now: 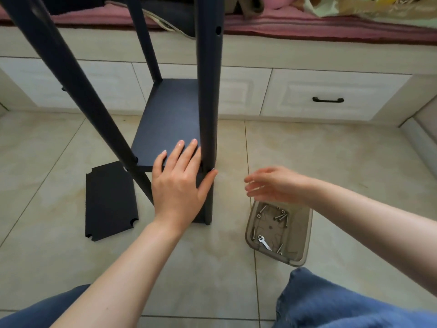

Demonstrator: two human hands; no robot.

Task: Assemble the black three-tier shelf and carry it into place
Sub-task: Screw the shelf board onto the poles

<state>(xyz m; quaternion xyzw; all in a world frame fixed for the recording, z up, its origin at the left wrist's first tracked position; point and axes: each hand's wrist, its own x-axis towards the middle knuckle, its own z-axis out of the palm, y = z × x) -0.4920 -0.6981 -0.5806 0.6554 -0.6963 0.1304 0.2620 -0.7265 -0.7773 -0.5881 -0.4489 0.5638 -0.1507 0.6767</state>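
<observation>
Tiled floor (331, 150): shelf (170, 119) is pressed under flat left hand (177, 183); right hand (276, 185) empty, spread. Likely rigid; best gripped by posts (208, 91).

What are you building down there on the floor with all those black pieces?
A person is putting together a black shelf. Their left hand lies flat on the fitted board, thumb against the near post. The right hand hovers open above a plastic tray holding screws and a small wrench. Another board lies loose on the floor tiles, not yet fitted.
</observation>
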